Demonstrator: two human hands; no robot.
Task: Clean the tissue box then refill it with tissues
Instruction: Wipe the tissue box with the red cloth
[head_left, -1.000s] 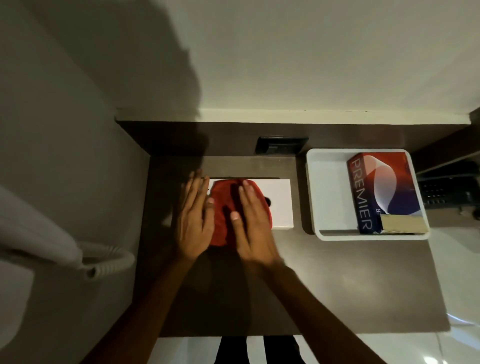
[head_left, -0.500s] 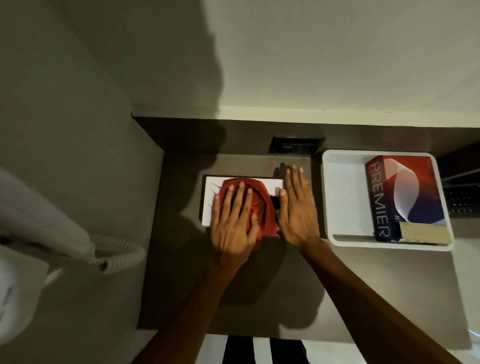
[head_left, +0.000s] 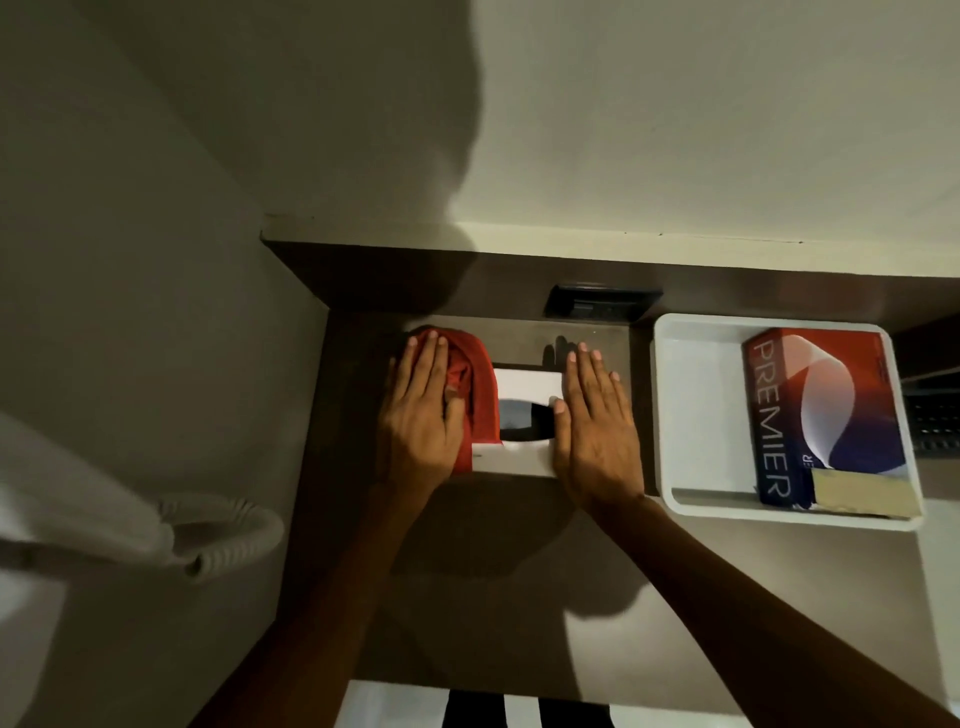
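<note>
A dark brown laminate desk top (head_left: 493, 545) set against a pale wall fills the middle of the head view. At its right end a white square plastic tray (head_left: 691, 410) is seen, and in it a red, white and blue pack of tissues printed PREMIER (head_left: 826, 410) lies flat against the tray's right side, with a tan flat piece resting on its near corner. To the left of the tray, near the back of the desk, the white rectangular tissue box with a dark oval slot (head_left: 524, 415) is found lying between the two hands.

The right hand (head_left: 595, 431) is laid flat on the right end of the box, fingers straight and close together, nothing gripped, the box being steadied by it. The left hand (head_left: 418, 415) is pressed flat, fingers extended, onto a red folded cloth (head_left: 478, 395) that covers the box's left end and spills onto the desk beside it.

The cleaning step is judged to be in hand, with the refill not yet begun. Next, the remaining faces would need wiping, after which the cloth would be set aside and the pack fetched from the tray
</note>
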